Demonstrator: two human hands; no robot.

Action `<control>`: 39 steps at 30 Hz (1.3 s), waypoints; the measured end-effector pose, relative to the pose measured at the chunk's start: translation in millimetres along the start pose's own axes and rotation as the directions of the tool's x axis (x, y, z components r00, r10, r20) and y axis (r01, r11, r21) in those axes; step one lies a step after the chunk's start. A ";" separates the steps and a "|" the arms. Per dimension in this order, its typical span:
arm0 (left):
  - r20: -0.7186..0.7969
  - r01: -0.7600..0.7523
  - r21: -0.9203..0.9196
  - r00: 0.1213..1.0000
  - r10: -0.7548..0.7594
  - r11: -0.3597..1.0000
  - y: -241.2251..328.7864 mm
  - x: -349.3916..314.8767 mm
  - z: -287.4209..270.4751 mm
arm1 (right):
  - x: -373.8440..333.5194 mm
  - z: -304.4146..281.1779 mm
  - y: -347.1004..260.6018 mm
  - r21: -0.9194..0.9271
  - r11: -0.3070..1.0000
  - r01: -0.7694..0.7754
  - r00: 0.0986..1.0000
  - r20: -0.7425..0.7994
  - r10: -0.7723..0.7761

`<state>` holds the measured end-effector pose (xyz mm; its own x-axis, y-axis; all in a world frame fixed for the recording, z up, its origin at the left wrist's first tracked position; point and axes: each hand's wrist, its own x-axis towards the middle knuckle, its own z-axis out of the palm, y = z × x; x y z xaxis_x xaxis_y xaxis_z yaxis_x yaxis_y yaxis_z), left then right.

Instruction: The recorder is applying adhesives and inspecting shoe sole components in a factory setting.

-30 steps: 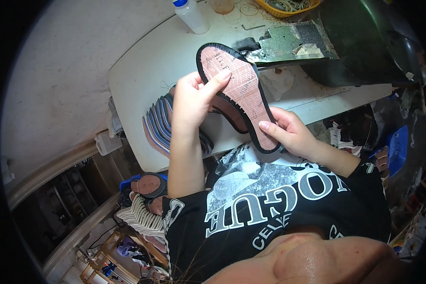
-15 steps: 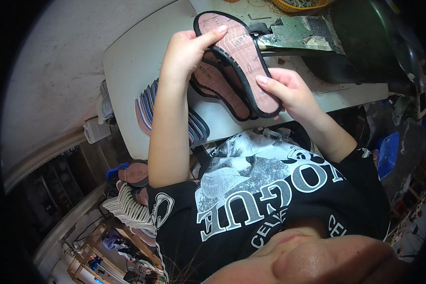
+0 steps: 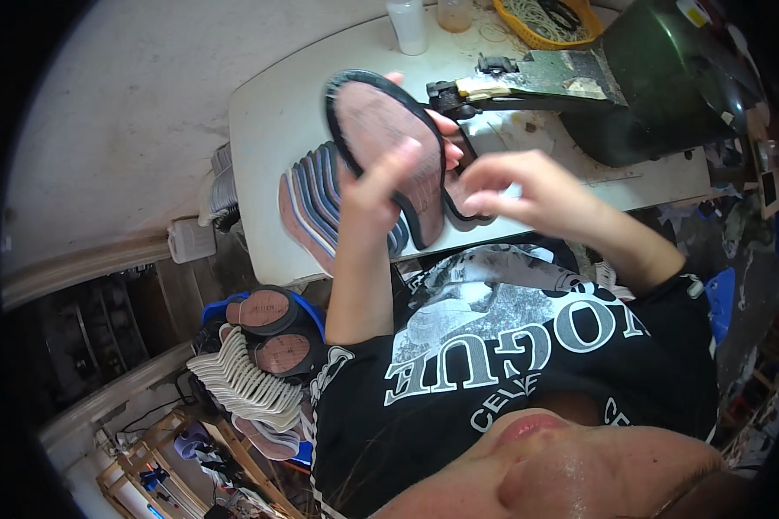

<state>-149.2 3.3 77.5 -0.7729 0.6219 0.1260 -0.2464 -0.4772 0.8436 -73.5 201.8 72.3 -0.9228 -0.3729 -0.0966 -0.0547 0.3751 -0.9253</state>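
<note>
In my left hand (image 3: 383, 177) is a pink insole with a black edge binding (image 3: 372, 117), held above the table and tilted. The thumb lies across its pink face and the fingers wrap behind, tips showing past the right edge. My right hand (image 3: 528, 195) is just right of the insole, fingers bent and apart from the thumb, with nothing seen between them. Behind it, mostly hidden, another black-edged pink insole (image 3: 464, 210) rests on the table. A row of overlapping insoles (image 3: 307, 203) lies left of my left forearm.
A green machine (image 3: 658, 95) reaches its narrow arm over the white table (image 3: 268, 112). Behind stand a white cup (image 3: 408, 30) and a yellow basket (image 3: 528, 39) of cords. Below left, more insoles (image 3: 264, 311) sit in a blue bin. A white plastic container (image 3: 190, 239) stands by the wall.
The held insole has come down and to the left. My right hand has let go of its lower end and moved off to the right. The view has shifted.
</note>
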 end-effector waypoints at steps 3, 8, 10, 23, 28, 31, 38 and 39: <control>0.033 -0.154 0.493 0.987 0.159 0.856 -14.3 -12.6 14.2 | 4.9 -20.5 -14.4 0.105 0.962 0.253 0.936 -0.279 -0.216; 0.249 -0.405 0.812 0.891 0.379 0.420 -11.7 -12.6 23.7 | 10.7 -24.0 -43.5 0.157 0.912 0.380 0.907 -0.256 -0.334; 0.279 -0.413 0.888 0.835 0.474 0.204 -12.1 -12.3 21.2 | 6.7 -19.4 -42.2 0.396 0.848 0.351 0.934 -0.211 -0.289; 0.373 -0.292 0.924 0.826 0.422 -0.246 8.5 -20.4 16.5 | -7.8 -17.0 -35.9 0.693 0.711 0.121 0.991 -0.119 -0.052; 0.314 -0.312 0.947 0.861 0.401 -0.071 12.5 -24.5 19.2 | 2.8 3.7 -11.8 0.865 0.466 -0.187 0.979 0.205 0.013; 0.114 -0.276 0.800 0.941 0.317 0.533 2.8 -31.7 -0.6 | 3.3 18.5 8.4 0.773 0.633 -0.046 0.996 0.084 -0.030; -0.481 -0.050 -0.002 0.876 0.043 0.999 -5.8 -47.7 4.3 | 11.9 58.5 16.5 0.228 0.963 0.143 0.986 0.056 -0.159; -0.579 0.024 0.153 0.813 0.070 0.988 -16.7 -51.9 -3.8 | 15.2 54.1 14.3 0.201 0.977 0.077 0.976 0.186 -0.115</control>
<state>-107.2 -23.3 54.9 -0.9836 0.1128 -0.1410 -0.1728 -0.3611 0.9164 -67.7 155.6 37.8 -0.8232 -0.5650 -0.0560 -0.0478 0.1673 -0.9847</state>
